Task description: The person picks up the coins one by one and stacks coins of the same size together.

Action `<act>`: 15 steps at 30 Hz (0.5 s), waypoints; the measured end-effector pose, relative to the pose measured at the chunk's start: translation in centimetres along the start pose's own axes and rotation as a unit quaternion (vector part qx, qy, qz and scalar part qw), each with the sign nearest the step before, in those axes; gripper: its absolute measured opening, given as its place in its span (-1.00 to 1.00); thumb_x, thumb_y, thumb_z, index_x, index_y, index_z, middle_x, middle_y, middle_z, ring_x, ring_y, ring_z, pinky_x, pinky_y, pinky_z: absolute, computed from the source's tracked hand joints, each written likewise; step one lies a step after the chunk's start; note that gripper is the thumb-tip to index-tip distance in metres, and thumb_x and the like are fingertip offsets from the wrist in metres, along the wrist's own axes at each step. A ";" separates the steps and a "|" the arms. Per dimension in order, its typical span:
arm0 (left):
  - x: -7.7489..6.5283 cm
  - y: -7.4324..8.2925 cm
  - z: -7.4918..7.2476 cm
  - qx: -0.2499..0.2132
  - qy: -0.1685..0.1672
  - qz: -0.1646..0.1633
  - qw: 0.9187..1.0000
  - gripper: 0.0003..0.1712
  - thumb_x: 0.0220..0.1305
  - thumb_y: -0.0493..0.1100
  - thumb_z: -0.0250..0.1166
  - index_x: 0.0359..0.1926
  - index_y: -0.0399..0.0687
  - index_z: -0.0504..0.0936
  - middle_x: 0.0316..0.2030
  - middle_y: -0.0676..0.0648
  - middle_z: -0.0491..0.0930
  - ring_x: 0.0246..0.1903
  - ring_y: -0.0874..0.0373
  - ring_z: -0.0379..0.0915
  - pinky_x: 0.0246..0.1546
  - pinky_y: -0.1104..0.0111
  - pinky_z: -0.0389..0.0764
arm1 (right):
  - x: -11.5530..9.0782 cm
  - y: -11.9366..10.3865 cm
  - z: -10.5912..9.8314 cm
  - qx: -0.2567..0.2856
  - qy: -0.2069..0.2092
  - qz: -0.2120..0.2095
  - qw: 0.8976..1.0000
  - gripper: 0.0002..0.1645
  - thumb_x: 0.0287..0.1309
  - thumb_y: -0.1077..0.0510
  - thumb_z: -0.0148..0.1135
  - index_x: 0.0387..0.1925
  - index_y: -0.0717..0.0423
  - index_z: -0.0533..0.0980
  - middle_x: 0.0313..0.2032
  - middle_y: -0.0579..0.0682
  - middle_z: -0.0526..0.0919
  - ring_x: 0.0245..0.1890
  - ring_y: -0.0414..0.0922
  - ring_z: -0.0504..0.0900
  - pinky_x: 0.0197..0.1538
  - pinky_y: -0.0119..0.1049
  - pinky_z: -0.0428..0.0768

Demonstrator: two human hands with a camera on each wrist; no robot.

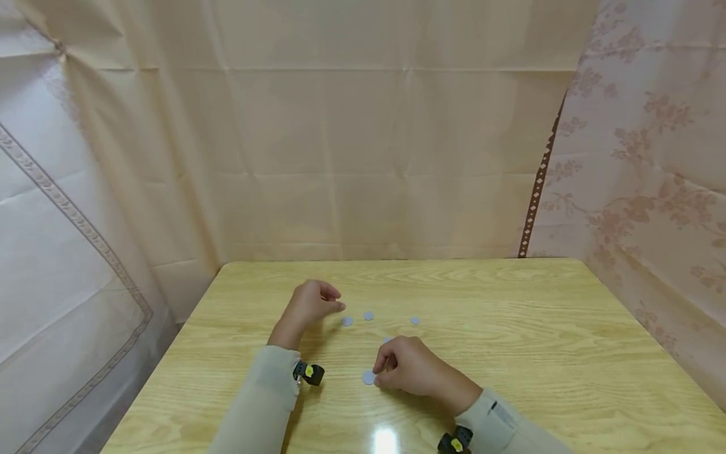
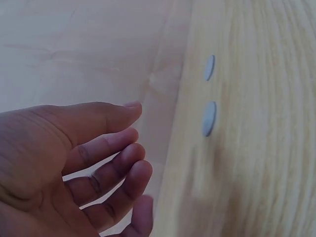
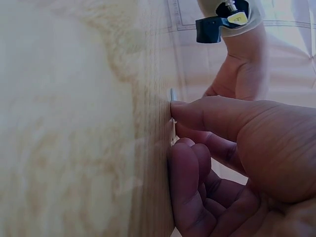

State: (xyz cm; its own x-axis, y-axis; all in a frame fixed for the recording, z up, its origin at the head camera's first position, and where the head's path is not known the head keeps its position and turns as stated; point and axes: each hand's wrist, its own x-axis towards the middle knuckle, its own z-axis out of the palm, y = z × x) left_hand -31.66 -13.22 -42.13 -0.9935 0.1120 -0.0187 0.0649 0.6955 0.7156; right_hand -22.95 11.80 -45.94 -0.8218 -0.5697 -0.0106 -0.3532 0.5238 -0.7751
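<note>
Several small, flat, pale bluish-white discs lie on the wooden table. In the head view my right hand (image 1: 411,369) has its thumb and index fingertips at the right edge of the nearest disc (image 1: 368,377). The right wrist view shows that disc (image 3: 173,95) edge-on against the thumb, the fingers curled low at the tabletop. Behind the right hand, another disc (image 1: 388,339) is partly hidden. My left hand (image 1: 312,302) hovers beside a disc (image 1: 348,321), its fingers loosely bent; in the left wrist view, the left hand (image 2: 94,163) holds nothing.
Farther back on the table (image 1: 539,328) lie two more discs, one near the middle (image 1: 368,316) and one to the right (image 1: 415,321). A beige cloth (image 1: 368,157) hangs behind the table, with patterned cloths at both sides. Each wrist wears a small black camera.
</note>
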 end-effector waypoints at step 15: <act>0.3 -1.4 1.5 -0.010 -0.031 -0.030 0.999 -0.70 0.10 -0.11 0.61 -0.17 -0.11 0.77 -0.21 -0.02 0.73 -0.23 0.08 0.59 -0.21 0.24 0.64 | 0.0 0.1 0.1 -0.003 0.003 -0.006 1.000 -0.91 0.12 0.22 0.51 -0.36 -0.01 0.71 -0.60 -0.18 0.61 -0.68 -0.34 0.46 -0.57 -0.48 0.43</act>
State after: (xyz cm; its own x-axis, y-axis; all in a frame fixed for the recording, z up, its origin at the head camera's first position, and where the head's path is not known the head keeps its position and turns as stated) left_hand -31.88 -13.14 -44.18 -0.9878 0.1148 -0.1051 0.0028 0.6884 0.7253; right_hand -22.97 11.84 -46.09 -0.8196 -0.5729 0.0029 -0.3661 0.5200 -0.7717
